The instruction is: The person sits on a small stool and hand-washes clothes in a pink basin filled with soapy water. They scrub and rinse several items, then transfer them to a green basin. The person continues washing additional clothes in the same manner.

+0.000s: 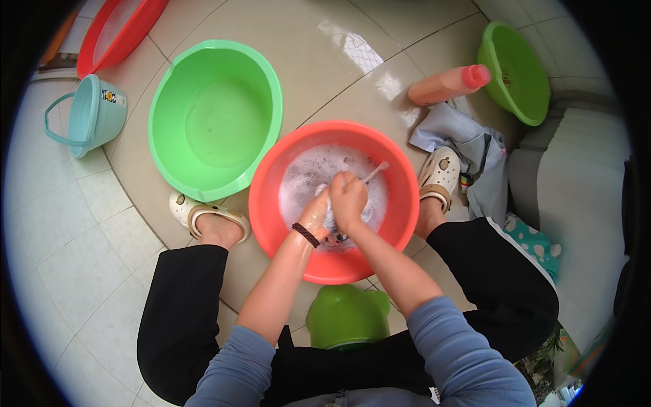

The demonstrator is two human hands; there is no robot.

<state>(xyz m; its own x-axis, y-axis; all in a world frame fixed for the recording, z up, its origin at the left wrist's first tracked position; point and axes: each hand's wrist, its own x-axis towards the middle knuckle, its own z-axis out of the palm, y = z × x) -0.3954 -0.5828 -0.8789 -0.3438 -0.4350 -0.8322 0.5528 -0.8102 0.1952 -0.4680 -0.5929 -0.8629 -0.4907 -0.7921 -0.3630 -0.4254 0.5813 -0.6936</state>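
Observation:
A coral-red plastic basin (pixel 333 274) stands before me, with foamy, soapy water (pixel 310 170) inside. Over it, my left hand (pixel 316 211) and my right hand (pixel 348 198) press together around a wet, whitish cloth (pixel 329 220). Most of the cloth is hidden by my fingers and palms. A thin whitish strand (pixel 376 172) sticks out beyond my right hand toward the basin's far right wall; I cannot tell whether it is cloth or foam. Below my wrists, a dark patterned patch (pixel 334 237) shows at the water's near edge.
A light green basin (pixel 218 122) touches or nearly touches the red one. A pale blue bucket (pixel 99 117) and a red basin (pixel 109 35) stand left. To the right are a pink bottle (pixel 442 86), grey fabric (pixel 473 152) and a tilted green basin (pixel 519 76). A green stool (pixel 348 315) sits nearest me.

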